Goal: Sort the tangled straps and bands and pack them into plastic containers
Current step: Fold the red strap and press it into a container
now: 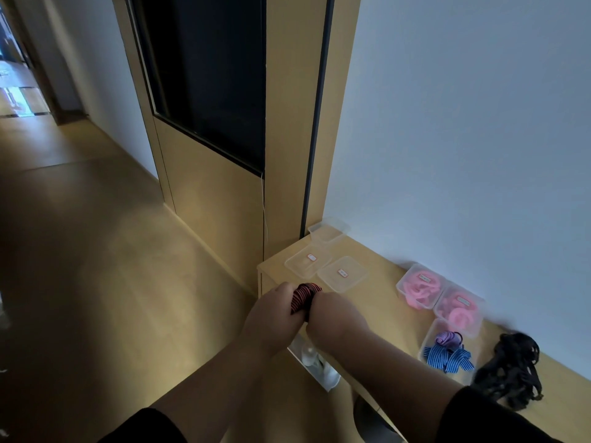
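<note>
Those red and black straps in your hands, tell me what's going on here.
Both hands, left hand and right hand, grip a red-and-black striped strap bundle over the wooden shelf. Two containers hold pink bands, one holds blue striped straps. A black tangle lies unsorted, and lids lie nearby.
</note>
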The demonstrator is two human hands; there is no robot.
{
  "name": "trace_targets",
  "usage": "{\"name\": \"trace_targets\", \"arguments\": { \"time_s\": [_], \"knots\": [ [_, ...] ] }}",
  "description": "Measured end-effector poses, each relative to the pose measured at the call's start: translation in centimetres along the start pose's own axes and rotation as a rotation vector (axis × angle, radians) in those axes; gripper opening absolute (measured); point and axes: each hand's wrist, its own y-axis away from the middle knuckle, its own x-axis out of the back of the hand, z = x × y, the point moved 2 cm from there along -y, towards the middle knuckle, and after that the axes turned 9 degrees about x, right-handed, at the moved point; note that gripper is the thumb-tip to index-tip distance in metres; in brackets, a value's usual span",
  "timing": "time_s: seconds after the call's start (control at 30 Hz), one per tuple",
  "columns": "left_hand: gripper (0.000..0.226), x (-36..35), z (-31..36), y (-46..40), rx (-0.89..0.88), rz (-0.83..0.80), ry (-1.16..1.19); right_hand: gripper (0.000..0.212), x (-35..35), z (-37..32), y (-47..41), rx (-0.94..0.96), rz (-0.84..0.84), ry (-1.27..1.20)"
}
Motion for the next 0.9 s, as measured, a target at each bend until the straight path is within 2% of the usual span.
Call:
{"name": "trace_targets", "arguments": {
  "time_s": [0.1,0.17,0.23,0.3,0.37,0.5,0.67,0.9],
  "knots": [
    [0.018,0.5,0.6,-0.1,0.040,0.007,0.067,0.021,-0.1,0.1,-0.4,0.012,0.009,-0.006],
    [0.017,0.8,0.8,-0.2,0.123,-0.043,0.229,0.014,-0.2,0.1,-0.6,0.012,0.029,-0.021],
    [0.026,0.8,1.1,-0.2,0.218,-0.150,0.476,0.019,-0.4,0.2,-0.7,-0.004,0.046,-0.033],
    [0.037,0.6,1.2,-0.1,0.272,-0.232,0.587,0.010,-0.5,0.4,-0.7,-0.005,0.071,-0.012],
    [0.042,0.5,1.4,-0.2,0.338,-0.284,0.733,0.013,-0.5,0.5,-0.6,-0.011,0.100,-0.002],
    [0.017,0.6,2.3,-0.4,0.494,-0.316,1.013,0.020,-0.6,1.3,-0.5,-0.024,0.153,-0.036],
    [0.011,0.9,2.9,-0.6,0.475,-0.331,0.884,0.023,-0.6,0.9,0.0,0.035,0.148,0.023],
    [0.023,0.4,2.3,-0.6,0.422,-0.342,0.961,0.025,-1.4,1.8,0.1,0.047,0.202,-0.007]
  ]
}}
